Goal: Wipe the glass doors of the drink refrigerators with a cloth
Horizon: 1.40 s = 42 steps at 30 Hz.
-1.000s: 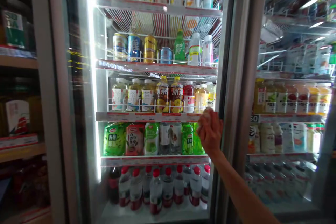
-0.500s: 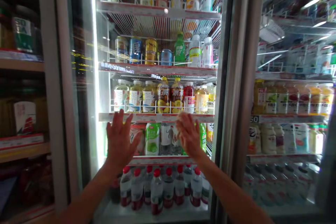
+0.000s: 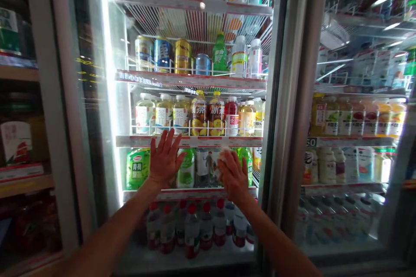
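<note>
My left hand (image 3: 165, 160) is spread flat, palm forward, apparently against the glass door (image 3: 143, 242) of a drinks fridge. It is in front of the green bottles on the fourth shelf. To its right, my right hand (image 3: 233, 177) has its fingers bent over a crumpled white cloth (image 3: 224, 156), held up against the glass. Much of the cloth is hidden by the fingers. Behind the hands stand a green-labelled bottle (image 3: 186, 169) and a clear bottle with a figure on its label (image 3: 203, 165).
Iced tea bottles (image 3: 216, 114) line the shelf above, with cans (image 3: 183, 56) higher up. Red-capped water bottles (image 3: 192, 229) fill the bottom. A metal door frame (image 3: 294, 95) divides this from another drinks fridge on the right. Shelves with jars (image 3: 14, 143) are at left.
My left hand has moved right, closer to the right hand. My right hand has shifted slightly down, keeping the cloth. The view has turned a little.
</note>
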Each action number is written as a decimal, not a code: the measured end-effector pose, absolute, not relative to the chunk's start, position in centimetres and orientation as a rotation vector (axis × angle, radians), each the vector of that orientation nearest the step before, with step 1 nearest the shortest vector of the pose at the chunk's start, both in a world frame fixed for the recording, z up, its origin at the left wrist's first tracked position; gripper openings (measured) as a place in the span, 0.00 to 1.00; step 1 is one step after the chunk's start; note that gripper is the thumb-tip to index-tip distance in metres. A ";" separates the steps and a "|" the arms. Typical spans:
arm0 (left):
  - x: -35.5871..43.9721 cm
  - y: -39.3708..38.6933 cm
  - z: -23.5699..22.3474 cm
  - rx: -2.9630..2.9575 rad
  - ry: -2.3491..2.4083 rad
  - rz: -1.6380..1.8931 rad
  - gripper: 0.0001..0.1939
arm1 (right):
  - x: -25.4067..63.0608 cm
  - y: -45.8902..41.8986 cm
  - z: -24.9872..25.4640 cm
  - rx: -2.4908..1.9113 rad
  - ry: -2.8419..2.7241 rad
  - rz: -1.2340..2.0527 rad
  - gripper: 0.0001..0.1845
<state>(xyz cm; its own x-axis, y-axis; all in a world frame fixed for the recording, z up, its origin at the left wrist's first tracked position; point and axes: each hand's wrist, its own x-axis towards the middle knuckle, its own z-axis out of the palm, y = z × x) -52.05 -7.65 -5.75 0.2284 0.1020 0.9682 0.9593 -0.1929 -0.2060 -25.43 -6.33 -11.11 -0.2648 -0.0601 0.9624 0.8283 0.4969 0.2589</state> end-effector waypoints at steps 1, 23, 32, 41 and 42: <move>-52.0 -7.6 -5.8 -1.523 -1.038 -1.103 0.30 | -24.8 -6.2 -11.2 -0.708 -1.553 -0.967 0.24; -51.9 -9.0 -6.7 -1.564 -1.121 -1.136 0.26 | -26.8 -7.1 -15.2 -0.758 -1.651 -0.929 0.30; -51.0 -12.5 -17.2 -1.621 -1.184 -1.067 0.28 | -26.2 -7.5 -19.9 -0.806 -1.607 -0.896 0.27; -52.9 -14.4 -20.5 -1.534 -1.542 -1.021 0.28 | -25.6 -6.7 -17.4 -0.803 -1.579 -0.967 0.26; -52.9 -14.5 -20.6 -1.533 -1.587 -0.999 0.29 | -25.6 -6.9 -18.0 -0.732 -1.694 -1.015 0.26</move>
<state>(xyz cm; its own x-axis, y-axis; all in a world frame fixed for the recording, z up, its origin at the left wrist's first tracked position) -52.88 -14.49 -20.62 -0.0504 0.4553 0.8889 0.9984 0.0000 0.0566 -25.62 -6.95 -18.03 -0.3281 0.0078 0.9446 0.8366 0.4667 0.2867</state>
